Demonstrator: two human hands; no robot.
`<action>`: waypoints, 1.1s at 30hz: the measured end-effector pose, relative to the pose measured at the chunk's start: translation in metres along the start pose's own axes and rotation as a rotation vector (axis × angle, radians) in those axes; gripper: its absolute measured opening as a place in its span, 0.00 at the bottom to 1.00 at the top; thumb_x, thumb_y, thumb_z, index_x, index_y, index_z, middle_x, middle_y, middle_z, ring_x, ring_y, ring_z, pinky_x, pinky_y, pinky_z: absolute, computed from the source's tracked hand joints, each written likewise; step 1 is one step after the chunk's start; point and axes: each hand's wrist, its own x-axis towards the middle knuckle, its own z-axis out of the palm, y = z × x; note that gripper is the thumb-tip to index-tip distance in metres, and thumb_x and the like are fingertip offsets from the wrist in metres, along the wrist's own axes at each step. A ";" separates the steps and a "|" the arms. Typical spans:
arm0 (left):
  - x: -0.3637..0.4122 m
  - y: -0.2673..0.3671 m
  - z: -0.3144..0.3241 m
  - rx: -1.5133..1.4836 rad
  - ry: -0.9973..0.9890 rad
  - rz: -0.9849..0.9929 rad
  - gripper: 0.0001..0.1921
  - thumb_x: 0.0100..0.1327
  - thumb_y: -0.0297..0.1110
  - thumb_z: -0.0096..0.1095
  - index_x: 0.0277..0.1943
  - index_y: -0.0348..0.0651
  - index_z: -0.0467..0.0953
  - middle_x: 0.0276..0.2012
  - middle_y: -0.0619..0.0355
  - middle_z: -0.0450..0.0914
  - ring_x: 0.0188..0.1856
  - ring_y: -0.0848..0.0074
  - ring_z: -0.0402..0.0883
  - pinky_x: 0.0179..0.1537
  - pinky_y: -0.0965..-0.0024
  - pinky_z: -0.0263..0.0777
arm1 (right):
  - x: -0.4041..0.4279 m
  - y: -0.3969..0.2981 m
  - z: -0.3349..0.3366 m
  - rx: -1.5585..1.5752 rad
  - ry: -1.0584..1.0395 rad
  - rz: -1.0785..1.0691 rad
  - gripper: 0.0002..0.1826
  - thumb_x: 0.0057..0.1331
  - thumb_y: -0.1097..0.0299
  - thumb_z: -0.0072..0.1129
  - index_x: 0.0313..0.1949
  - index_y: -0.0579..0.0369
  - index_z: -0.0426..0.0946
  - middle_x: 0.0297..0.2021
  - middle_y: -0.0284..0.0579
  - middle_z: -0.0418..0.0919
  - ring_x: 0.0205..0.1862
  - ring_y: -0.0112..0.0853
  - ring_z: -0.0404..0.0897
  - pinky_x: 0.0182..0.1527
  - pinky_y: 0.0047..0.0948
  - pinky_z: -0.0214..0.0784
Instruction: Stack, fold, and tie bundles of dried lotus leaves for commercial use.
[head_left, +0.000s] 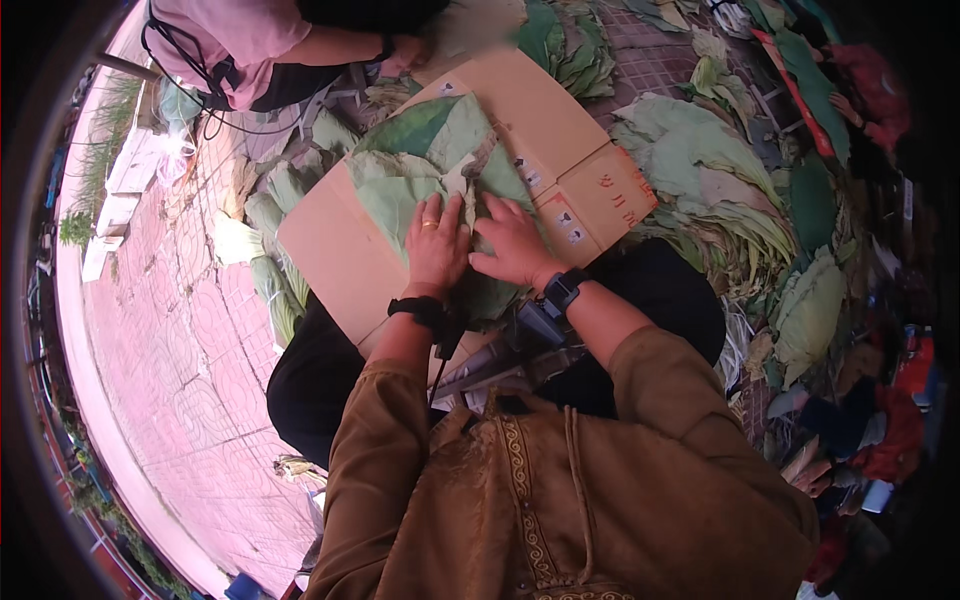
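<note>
A stack of large, half-dried green leaves (397, 176), which look like lotus leaves, lies on a flattened cardboard box (322, 255) across my lap. My left hand (437, 240) rests on the leaves with its fingers spread and a ring on one finger. To its right, my right hand (514, 240) presses on the same stack, thumb and forefinger apart. A pale, crumpled leaf edge (459, 180) runs upward just beyond my fingertips. Neither hand visibly lifts a leaf. The leaf parts under my palms are hidden.
A big heap of leaves (697, 172) lies to the right, with another leaf pile (577, 52) beyond the cardboard. Rolled leaf bundles (274, 247) lie on the paving (180, 345) at left. Across from me sits a person in a pink top (247, 37); others are at the right.
</note>
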 end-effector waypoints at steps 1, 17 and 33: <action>0.001 0.007 -0.002 0.039 -0.058 -0.029 0.23 0.55 0.37 0.53 0.56 0.49 0.65 0.55 0.46 0.63 0.58 0.52 0.59 0.55 0.57 0.56 | 0.001 0.011 0.001 -0.009 0.001 0.006 0.18 0.49 0.61 0.55 0.39 0.57 0.74 0.53 0.59 0.63 0.55 0.47 0.62 0.56 0.41 0.54; 0.010 -0.004 0.001 -0.411 -0.082 -0.267 0.18 0.62 0.47 0.43 0.54 0.58 0.69 0.56 0.48 0.63 0.61 0.57 0.54 0.58 0.50 0.46 | -0.004 -0.005 -0.003 0.414 0.238 0.154 0.11 0.50 0.72 0.52 0.35 0.57 0.71 0.41 0.51 0.71 0.49 0.46 0.67 0.54 0.41 0.57; 0.009 0.030 0.006 0.123 -0.125 -0.261 0.20 0.56 0.43 0.50 0.54 0.58 0.67 0.59 0.51 0.57 0.62 0.56 0.51 0.57 0.48 0.45 | -0.012 0.033 -0.025 0.112 0.069 0.501 0.19 0.47 0.67 0.59 0.39 0.59 0.70 0.32 0.50 0.73 0.34 0.46 0.73 0.37 0.37 0.67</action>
